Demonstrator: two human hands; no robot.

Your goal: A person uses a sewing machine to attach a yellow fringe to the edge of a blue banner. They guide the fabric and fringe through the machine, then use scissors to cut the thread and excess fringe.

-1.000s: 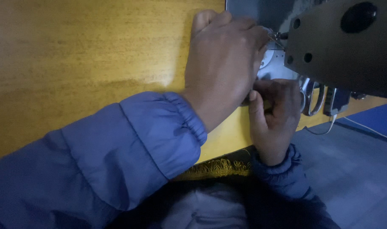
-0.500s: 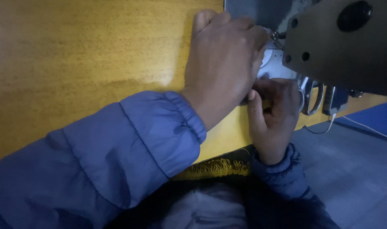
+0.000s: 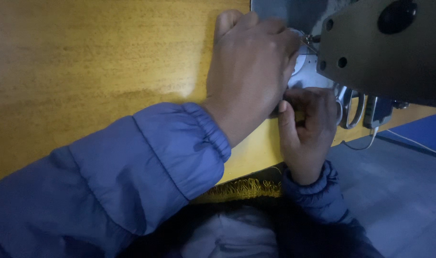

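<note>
Your left hand point(image 3: 249, 71) lies knuckles-up on the glossy yellow wooden table point(image 3: 93, 71), fingers pressed together and curled down onto a small piece of white fabric point(image 3: 306, 71) right at the grey metal sewing machine head point(image 3: 385, 52). Your right hand point(image 3: 306, 129) sits just below it at the table's edge, fingers curled in tight; what they pinch, you cannot tell. Silver-handled scissors point(image 3: 349, 107) lie just beside that hand. A strip of yellow fringe point(image 3: 242, 188) hangs under the table edge.
</note>
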